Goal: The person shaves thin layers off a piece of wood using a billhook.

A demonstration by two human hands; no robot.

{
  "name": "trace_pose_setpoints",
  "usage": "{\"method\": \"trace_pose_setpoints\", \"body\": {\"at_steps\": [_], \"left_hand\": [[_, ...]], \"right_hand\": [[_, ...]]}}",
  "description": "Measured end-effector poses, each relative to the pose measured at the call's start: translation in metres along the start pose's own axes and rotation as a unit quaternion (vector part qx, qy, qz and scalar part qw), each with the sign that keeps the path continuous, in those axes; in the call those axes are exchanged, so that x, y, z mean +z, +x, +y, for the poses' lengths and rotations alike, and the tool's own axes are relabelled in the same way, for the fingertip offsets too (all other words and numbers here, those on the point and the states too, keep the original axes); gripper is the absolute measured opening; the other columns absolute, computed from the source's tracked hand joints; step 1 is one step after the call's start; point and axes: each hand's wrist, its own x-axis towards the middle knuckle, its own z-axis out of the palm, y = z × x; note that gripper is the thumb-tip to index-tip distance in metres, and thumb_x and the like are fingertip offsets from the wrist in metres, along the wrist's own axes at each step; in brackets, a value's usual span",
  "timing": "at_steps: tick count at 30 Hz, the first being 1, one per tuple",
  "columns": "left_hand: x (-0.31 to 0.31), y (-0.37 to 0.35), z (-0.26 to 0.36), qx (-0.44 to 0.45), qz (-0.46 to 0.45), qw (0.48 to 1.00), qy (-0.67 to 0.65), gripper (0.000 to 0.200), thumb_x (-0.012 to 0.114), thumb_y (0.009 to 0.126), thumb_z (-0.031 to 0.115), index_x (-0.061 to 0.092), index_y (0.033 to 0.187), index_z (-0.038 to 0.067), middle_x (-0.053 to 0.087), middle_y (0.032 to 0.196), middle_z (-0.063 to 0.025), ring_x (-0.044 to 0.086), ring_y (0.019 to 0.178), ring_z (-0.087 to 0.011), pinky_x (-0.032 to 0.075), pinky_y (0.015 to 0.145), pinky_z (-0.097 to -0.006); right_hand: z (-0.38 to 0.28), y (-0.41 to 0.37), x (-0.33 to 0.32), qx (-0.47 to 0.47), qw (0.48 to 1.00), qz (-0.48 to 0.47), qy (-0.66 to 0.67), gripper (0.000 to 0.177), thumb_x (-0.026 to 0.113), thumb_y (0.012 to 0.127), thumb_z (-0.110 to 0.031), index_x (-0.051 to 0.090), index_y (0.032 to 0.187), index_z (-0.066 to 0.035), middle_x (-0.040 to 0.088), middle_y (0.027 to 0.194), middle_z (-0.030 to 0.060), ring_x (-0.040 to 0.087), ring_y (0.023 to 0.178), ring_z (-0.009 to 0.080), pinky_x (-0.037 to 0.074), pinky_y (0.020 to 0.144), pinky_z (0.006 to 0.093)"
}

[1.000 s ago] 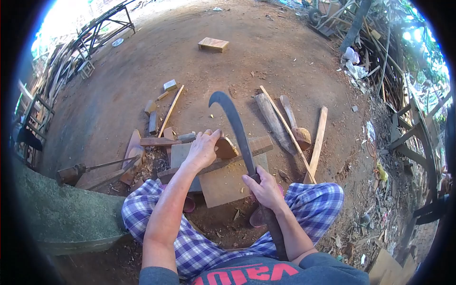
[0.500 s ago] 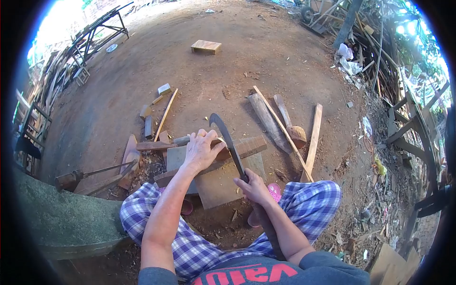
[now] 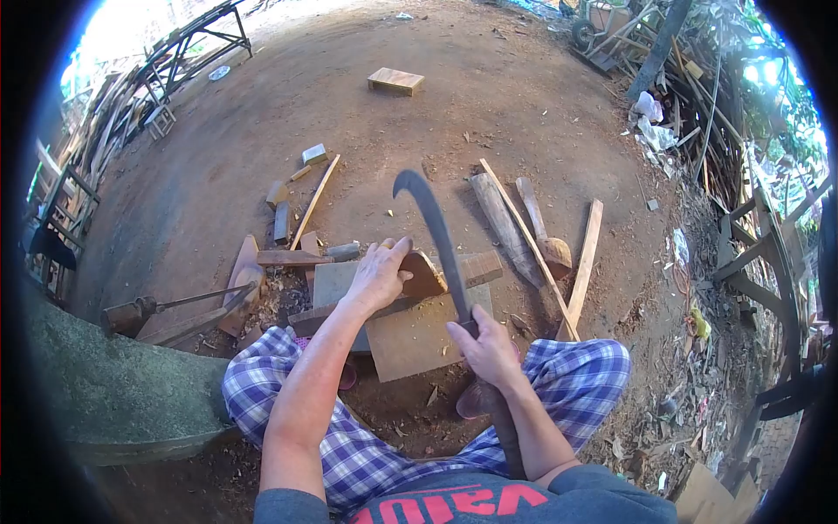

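Observation:
My right hand is closed around the handle of a billhook, a dark blade with a hooked tip and a long handle running back under my forearm. The blade points away from me, to the right of my left hand. With that hand I grip the top of a short piece of wood, tilted on a thick wooden beam. A pale cut edge shows on the piece's right side. Below the beam lies a flat board.
Left of the work lie a long-handled tool, wood offcuts and a thin strip. To the right are a round-headed wooden mallet, a weathered log and a plank. A wooden block sits farther off.
The billhook's blade has lifted away from the wood and its hooked tip is higher in view. The wood piece has tilted or turned, showing more of its face. The view has shifted slightly.

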Motion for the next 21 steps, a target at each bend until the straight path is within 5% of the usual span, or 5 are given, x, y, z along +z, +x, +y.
{"method": "trace_pose_setpoints", "body": {"at_steps": [5, 8, 13, 21], "left_hand": [[-0.001, 0.002, 0.013, 0.017, 0.015, 1.0, 0.021, 0.039, 0.068, 0.079, 0.008, 0.048, 0.112, 0.009, 0.055, 0.107, -0.0168, 0.052, 0.108, -0.0398, 0.038, 0.099, -0.052], [-0.004, 0.002, 0.019, -0.005, -0.007, 1.0, 0.027, 0.038, 0.068, 0.079, 0.007, 0.049, 0.111, 0.009, 0.055, 0.106, -0.0167, 0.052, 0.108, -0.0389, 0.04, 0.095, -0.0494], [-0.005, 0.001, 0.016, 0.013, 0.008, 1.0, 0.016, 0.038, 0.071, 0.078, 0.007, 0.05, 0.109, 0.011, 0.056, 0.108, -0.015, 0.053, 0.105, -0.038, 0.044, 0.088, -0.0482], [-0.012, 0.0, 0.013, -0.003, -0.003, 1.0, -0.005, 0.036, 0.07, 0.08, 0.008, 0.049, 0.109, 0.009, 0.057, 0.108, -0.0168, 0.054, 0.106, -0.0399, 0.043, 0.089, -0.0481]], "right_hand": [[0.022, 0.012, 0.015, -0.015, 0.997, 0.033, -0.075, 0.032, 0.064, 0.09, -0.033, 0.054, 0.097, -0.004, 0.066, 0.08, 0.0213, 0.064, 0.082, 0.0439, 0.048, 0.071, 0.0492], [0.028, 0.013, 0.012, -0.028, 0.997, 0.023, -0.063, 0.034, 0.064, 0.09, -0.033, 0.054, 0.097, -0.002, 0.065, 0.077, 0.0196, 0.066, 0.076, 0.0388, 0.049, 0.069, 0.0465], [0.023, 0.014, 0.005, 0.05, 0.995, -0.056, 0.072, 0.034, 0.066, 0.09, -0.033, 0.055, 0.094, -0.002, 0.06, 0.067, 0.0087, 0.06, 0.058, 0.0168, 0.049, 0.053, 0.0333], [0.019, 0.009, 0.0, 0.034, 0.992, -0.064, 0.099, 0.029, 0.064, 0.093, -0.031, 0.055, 0.094, -0.004, 0.056, 0.062, 0.0021, 0.056, 0.049, 0.0103, 0.044, 0.045, 0.0257]]}}
